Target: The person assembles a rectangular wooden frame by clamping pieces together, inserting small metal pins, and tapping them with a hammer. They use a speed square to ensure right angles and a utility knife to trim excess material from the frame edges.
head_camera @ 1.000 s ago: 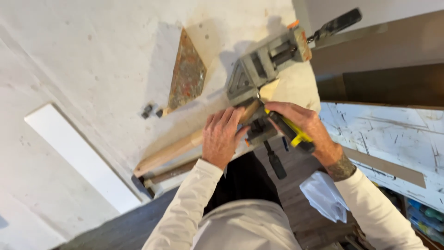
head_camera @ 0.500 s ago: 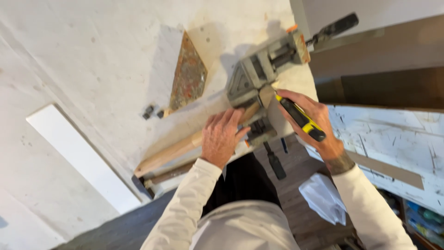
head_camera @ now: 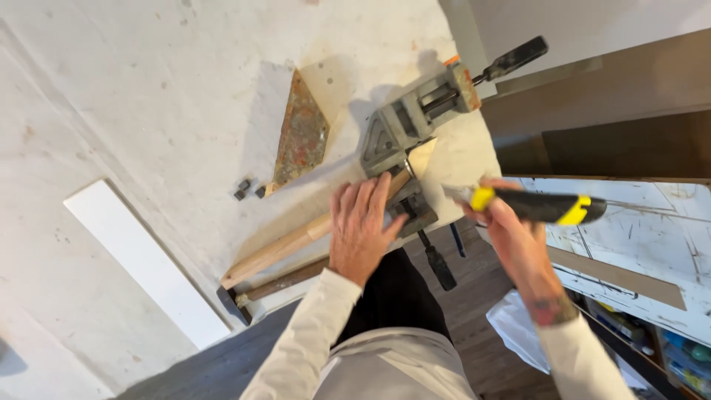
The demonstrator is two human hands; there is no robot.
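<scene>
Left hand (head_camera: 363,233) lies flat, open, on the wooden strip (head_camera: 296,243) by the corner clamp (head_camera: 404,133); right hand (head_camera: 511,222), grip closed round the chisel (head_camera: 537,206) (blade bare), risks slipping toward those fingers.

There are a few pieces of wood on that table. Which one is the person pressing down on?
The rounded light-wood strip running into the grey corner clamp: the left hand lies flat on it. The white board and the triangular offcut lie untouched.

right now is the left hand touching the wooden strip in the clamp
Touching: the head view shows the left hand pressed flat on the wooden strip beside the corner clamp.
</scene>
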